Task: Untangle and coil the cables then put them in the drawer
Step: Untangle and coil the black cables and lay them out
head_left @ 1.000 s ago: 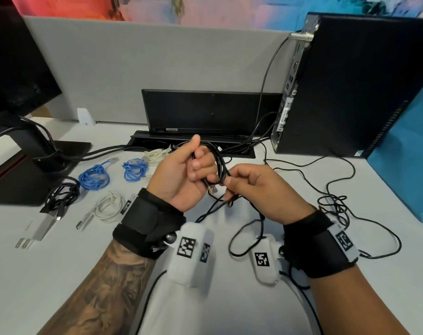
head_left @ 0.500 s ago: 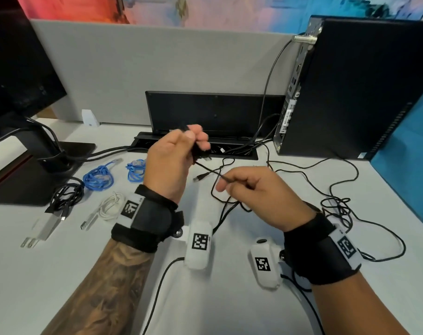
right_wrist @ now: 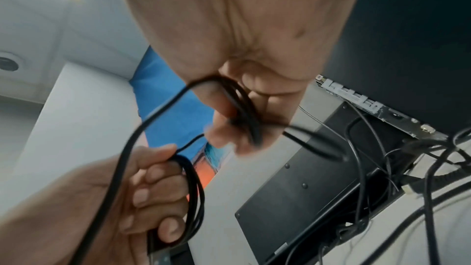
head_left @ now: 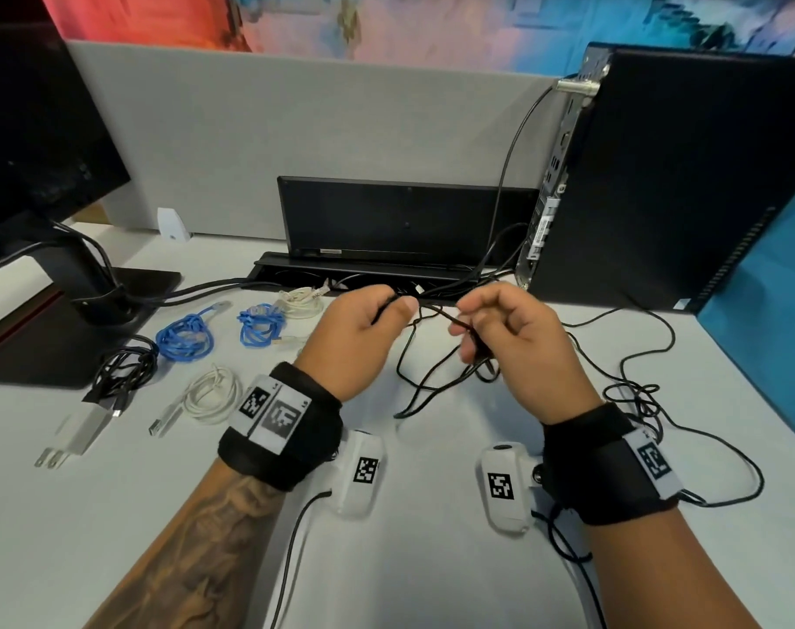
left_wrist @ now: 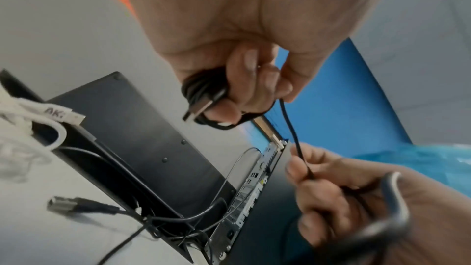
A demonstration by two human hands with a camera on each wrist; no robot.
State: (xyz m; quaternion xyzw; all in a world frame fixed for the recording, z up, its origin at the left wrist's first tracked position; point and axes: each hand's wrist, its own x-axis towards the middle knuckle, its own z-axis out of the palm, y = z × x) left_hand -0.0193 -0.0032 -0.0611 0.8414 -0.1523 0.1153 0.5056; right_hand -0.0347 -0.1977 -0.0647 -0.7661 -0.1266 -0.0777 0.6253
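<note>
**Black cable stretched taut between the two hands, slack trailing to the right**

From the head view, the left hand (head_left: pixel 363 331) and the right hand (head_left: pixel 506 342) are held level above the surface (head_left: pixel 432 560), close together. A short run of the black cable (head_left: pixel 434 311) is drawn between them, its axis lying left to right. The loose remainder is seen hanging below the right hand and straggling across the surface towards the right, so the right hand is judged the nearer to the slack to be fed in. Coiled blue cables (head_left: pixel 184 340) and a coiled white cable (head_left: pixel 211 394) are laid at the left. No drawer is seen.

From the left wrist view, a small bundle of loops (left_wrist: pixel 203 90) is gripped in the curled left fingers (left_wrist: pixel 254 80), a plug end sticking out below. The strand is led downward to the right hand (left_wrist: pixel 331 188), where it is pinched.

From the right wrist view, the strand (right_wrist: pixel 242 108) is held in the curled right fingers (right_wrist: pixel 229 138), blurred. The coil (right_wrist: pixel 193 198) is clasped in the left hand (right_wrist: pixel 114 198) below and to the left. The next loop, it is judged, would be carried leftward.
</note>
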